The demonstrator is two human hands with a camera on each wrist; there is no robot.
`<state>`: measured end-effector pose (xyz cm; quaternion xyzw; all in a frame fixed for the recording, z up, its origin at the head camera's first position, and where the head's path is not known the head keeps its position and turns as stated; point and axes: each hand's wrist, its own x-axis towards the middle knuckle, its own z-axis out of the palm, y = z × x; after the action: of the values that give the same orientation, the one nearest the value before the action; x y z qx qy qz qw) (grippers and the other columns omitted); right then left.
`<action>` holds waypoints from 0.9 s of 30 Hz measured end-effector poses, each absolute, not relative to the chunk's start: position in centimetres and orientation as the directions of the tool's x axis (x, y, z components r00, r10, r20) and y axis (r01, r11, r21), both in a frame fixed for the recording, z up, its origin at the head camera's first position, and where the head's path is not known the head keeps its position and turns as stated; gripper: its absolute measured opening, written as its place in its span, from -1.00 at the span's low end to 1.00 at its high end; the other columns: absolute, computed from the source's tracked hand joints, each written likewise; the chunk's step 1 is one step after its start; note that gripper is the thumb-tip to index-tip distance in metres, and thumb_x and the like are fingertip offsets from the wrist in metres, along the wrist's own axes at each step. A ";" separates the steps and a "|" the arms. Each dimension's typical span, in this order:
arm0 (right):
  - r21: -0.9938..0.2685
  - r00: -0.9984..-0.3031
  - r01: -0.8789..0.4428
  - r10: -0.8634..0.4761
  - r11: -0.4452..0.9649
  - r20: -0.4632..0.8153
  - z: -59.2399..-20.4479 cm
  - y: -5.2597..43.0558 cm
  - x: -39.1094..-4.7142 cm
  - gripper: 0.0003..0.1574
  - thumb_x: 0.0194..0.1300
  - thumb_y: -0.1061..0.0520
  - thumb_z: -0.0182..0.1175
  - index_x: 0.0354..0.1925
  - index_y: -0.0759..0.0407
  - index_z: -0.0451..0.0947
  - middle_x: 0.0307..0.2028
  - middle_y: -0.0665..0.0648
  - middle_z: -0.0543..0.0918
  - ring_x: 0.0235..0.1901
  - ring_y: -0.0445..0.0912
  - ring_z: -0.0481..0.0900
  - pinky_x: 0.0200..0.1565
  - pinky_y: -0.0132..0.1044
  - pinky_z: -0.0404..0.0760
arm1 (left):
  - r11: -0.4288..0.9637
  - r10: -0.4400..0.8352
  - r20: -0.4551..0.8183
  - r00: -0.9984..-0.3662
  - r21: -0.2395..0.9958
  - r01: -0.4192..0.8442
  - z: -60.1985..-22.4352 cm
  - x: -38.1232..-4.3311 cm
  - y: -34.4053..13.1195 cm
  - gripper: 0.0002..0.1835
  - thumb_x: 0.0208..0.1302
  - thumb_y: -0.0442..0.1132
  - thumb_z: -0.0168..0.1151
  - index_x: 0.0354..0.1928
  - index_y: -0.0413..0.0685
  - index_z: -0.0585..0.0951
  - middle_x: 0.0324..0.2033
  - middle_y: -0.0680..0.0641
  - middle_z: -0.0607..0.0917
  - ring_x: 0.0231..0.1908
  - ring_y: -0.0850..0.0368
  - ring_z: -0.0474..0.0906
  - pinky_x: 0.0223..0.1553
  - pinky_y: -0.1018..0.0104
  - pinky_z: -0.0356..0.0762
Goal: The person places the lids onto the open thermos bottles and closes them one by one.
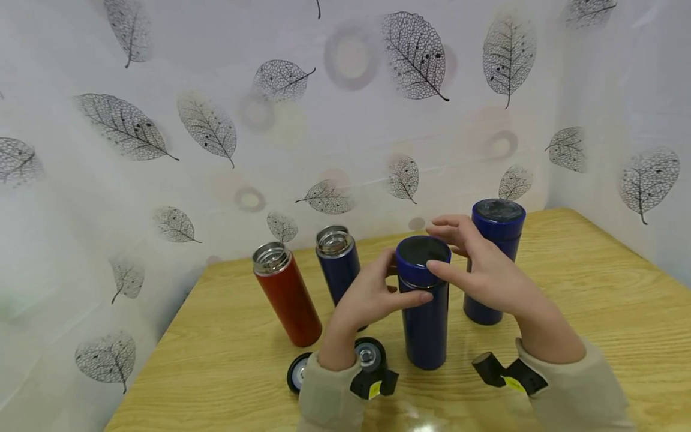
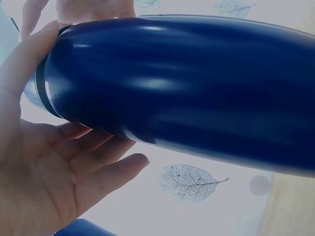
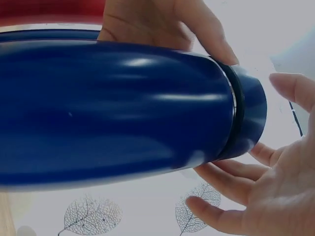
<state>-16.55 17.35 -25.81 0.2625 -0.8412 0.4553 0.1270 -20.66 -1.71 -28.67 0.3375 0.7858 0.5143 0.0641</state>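
A dark blue thermos bottle (image 1: 426, 330) stands upright on the table between both hands, its blue-rimmed lid (image 1: 415, 276) on top. My left hand (image 1: 369, 294) grips it just below the lid, thumb across the front and fingers round the far side. In the left wrist view the thumb lies by the dark ring at the neck. Around the lid my right hand (image 1: 483, 270) is spread, its fingers behind. The right wrist view shows a gap between that thumb (image 3: 290, 88) and the lid; whether the other fingers touch is hard to tell.
Left of the hands stand a lidless red thermos (image 1: 288, 300) and a lidless blue thermos (image 1: 340, 270). Two round lids, one black-rimmed lid (image 1: 369, 355) and another lid (image 1: 296, 372), lie near the left wrist. Behind the right hand is another lidded blue thermos (image 1: 484, 306).
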 end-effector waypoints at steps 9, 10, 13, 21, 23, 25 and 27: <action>-0.701 -0.821 -0.570 -0.320 0.428 0.472 -25.8 17.2 -16.6 -0.36 0.19 0.19 0.14 0.17 0.20 0.09 0.06 0.26 0.39 0.05 0.13 0.35 0.03 0.14 0.23 | 0.266 0.583 0.209 -0.785 0.864 0.427 -26.9 -19.2 -1.6 -0.43 0.05 -0.28 0.28 0.13 -0.12 0.31 -0.06 -0.04 0.48 -0.01 0.05 0.42 -0.18 0.36 0.46; -0.699 -0.827 -0.562 -0.306 0.441 0.472 -25.8 17.2 -16.6 -0.34 0.17 0.17 0.17 0.17 0.19 0.09 0.03 0.25 0.41 0.03 0.12 0.36 0.02 0.13 0.24 | 0.271 0.582 0.207 -0.786 0.862 0.428 -26.5 -18.9 -1.6 -0.43 0.06 -0.30 0.28 0.13 -0.14 0.31 -0.05 -0.05 0.47 0.00 0.04 0.42 -0.17 0.36 0.46; -0.696 -0.846 -0.531 -0.256 0.484 0.468 -25.9 16.9 -16.6 -0.27 0.10 0.12 0.24 0.16 0.18 0.12 -0.04 0.22 0.45 -0.03 0.08 0.40 0.00 0.10 0.29 | 0.271 0.584 0.210 -0.784 0.860 0.432 -25.9 -18.5 -1.6 -0.44 0.07 -0.33 0.26 0.13 -0.18 0.31 -0.05 -0.09 0.47 -0.02 0.02 0.43 -0.18 0.36 0.46; -0.671 -0.867 -0.474 -0.168 0.570 0.470 -26.3 16.1 -16.9 -0.17 -0.04 0.00 0.35 0.12 0.22 0.20 -0.13 0.19 0.39 -0.13 0.02 0.36 -0.08 0.03 0.34 | 0.208 0.614 0.248 -0.749 0.865 0.457 -27.8 -20.1 -1.6 -0.41 0.06 -0.28 0.28 0.16 -0.02 0.30 -0.02 -0.01 0.47 -0.03 0.11 0.44 -0.23 0.38 0.49; -0.665 -0.867 -0.479 -0.191 0.572 0.460 -26.3 16.1 -16.9 -0.17 -0.02 -0.02 0.33 0.12 0.22 0.19 -0.10 0.20 0.36 -0.10 0.04 0.33 -0.05 0.06 0.31 | 0.196 0.618 0.253 -0.744 0.867 0.458 -28.3 -20.4 -1.6 -0.40 0.06 -0.25 0.28 0.16 0.02 0.30 -0.02 0.02 0.47 -0.04 0.14 0.43 -0.23 0.39 0.49; -0.669 -0.870 -0.485 -0.229 0.564 0.438 -26.3 16.2 -17.0 -0.18 0.03 -0.02 0.29 0.15 0.22 0.15 -0.03 0.23 0.33 -0.02 0.07 0.30 0.00 0.10 0.26 | 0.191 0.617 0.257 -0.744 0.868 0.458 -28.5 -20.6 -1.6 -0.41 0.06 -0.23 0.29 0.15 0.02 0.31 -0.04 0.04 0.47 -0.04 0.16 0.44 -0.23 0.39 0.49; -0.679 -0.869 -0.492 -0.271 0.545 0.413 -26.2 16.5 -16.9 -0.21 0.11 -0.02 0.22 0.18 0.21 0.09 0.05 0.25 0.30 0.07 0.11 0.25 0.03 0.14 0.21 | 0.187 0.615 0.259 -0.745 0.870 0.456 -28.6 -20.7 -1.7 -0.41 0.05 -0.22 0.29 0.14 0.01 0.32 -0.06 0.04 0.47 -0.04 0.17 0.43 -0.23 0.38 0.49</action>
<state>-16.92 16.45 -26.22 0.2197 -0.8691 0.4236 0.1304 -20.65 -1.66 -28.64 0.3492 0.7668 0.5335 0.0742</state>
